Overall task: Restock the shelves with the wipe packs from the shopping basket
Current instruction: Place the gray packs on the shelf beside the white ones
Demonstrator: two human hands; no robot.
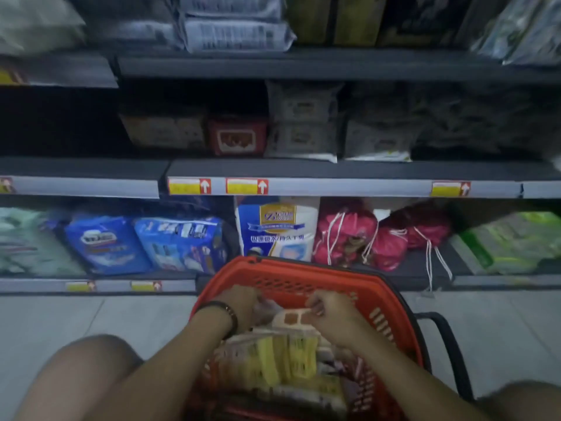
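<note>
Inside the red basket (303, 266), my left hand (243, 305) and right hand (331, 311) each pinch an upper corner of the topmost wipe pack (292, 319), fingers curled, probably so it lifts level off the packs (282, 360) stacked beneath toward the shelf (334, 170) beyond the basket

Dim aisle, underexposed overall. The recess above the middle shelf (303, 170) is nearly black and packs at its back are lost in shadow. Goods on the top shelf (273, 63) are dark and soft. Brightest areas are the pale floor (60, 314) and the bottom-shelf packaging. No glare and no hard shadows; the light source is not visible. The whole frame is soft, worst at the 2 top corners. The left hand (243, 305), right hand (328, 311) and wipe pack (293, 319) are slightly smeared. Wide-angle distortion bows the shelf edges and stretches the basket (288, 271).
</note>
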